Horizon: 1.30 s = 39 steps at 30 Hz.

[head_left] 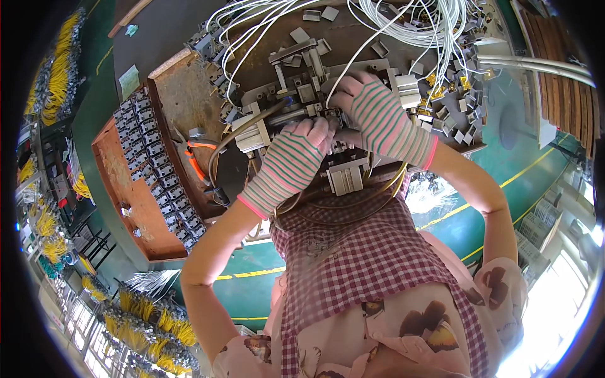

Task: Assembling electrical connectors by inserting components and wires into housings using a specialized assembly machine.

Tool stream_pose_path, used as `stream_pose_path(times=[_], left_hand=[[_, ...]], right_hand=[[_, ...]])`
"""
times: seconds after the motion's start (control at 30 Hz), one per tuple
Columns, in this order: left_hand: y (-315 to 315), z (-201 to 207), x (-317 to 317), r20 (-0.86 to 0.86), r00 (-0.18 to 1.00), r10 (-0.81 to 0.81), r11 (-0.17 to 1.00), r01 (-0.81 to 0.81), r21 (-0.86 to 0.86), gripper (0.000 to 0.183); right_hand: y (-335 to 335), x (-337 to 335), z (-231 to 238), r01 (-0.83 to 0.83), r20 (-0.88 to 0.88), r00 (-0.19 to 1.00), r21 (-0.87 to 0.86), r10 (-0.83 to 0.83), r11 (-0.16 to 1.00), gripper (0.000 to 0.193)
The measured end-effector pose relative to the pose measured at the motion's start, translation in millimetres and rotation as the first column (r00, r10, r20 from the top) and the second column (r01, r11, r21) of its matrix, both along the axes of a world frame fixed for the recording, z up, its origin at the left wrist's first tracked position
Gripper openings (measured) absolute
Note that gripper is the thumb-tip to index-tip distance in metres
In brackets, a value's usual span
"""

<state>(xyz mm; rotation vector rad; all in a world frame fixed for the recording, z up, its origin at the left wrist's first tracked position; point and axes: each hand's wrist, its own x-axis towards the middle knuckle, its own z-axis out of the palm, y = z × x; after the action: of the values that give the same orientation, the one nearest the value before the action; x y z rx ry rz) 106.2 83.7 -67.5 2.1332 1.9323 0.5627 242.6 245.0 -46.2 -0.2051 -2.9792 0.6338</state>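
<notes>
A thin white wire [346, 68] curves down to a blocky grey metal machine [307, 94] on the desk [259, 69], its lower end hard to make out beside the fingers [342, 101]; the striped-gloved left hand [291, 156] and right hand [382, 116] curl narrow, close together, and whether either pinches anything I cannot tell

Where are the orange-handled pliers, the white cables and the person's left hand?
Orange-handled pliers [196, 166]: head view, on one handle.
White cables [452, 38]: head view, on the thick looped bundle.
Left hand [292, 160]: head view, on the striped glove's back.
</notes>
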Motion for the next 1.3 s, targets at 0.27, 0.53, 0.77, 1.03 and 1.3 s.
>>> stream_pose_path(times=[0.27,0.53,0.77,1.03,1.3], left_hand=[[10.4,6.9,-25.0,-0.303,0.944,-0.133,0.991,0.117,-0.072,0.046],[3.3,-0.7,-26.5,-0.294,0.944,-0.146,0.989,0.148,-0.015,0.056],[1.5,-2.8,-25.4,-0.292,0.945,-0.145,0.989,0.148,-0.014,0.057],[-20.8,1.8,-25.6,-0.007,1.000,0.023,0.986,-0.022,0.165,0.058],[23.6,23.2,3.8,0.793,0.540,0.282,0.953,-0.252,-0.166,0.058]], right_hand=[[-0.5,2.9,-9.9,0.157,-0.213,0.955,-0.234,-0.209,0.959,0.067],[13.0,-2.8,8.3,0.053,-0.143,0.988,-0.058,-0.061,0.997,0.071],[8.8,-5.1,14.2,0.056,-0.030,0.998,0.013,-0.056,0.998,0.067],[47.5,98.2,1.3,0.664,-0.457,0.652,-0.041,-0.605,0.746,0.043],[68.8,134.9,-49.7,0.790,-0.202,0.612,0.179,-0.764,0.586,0.029]])
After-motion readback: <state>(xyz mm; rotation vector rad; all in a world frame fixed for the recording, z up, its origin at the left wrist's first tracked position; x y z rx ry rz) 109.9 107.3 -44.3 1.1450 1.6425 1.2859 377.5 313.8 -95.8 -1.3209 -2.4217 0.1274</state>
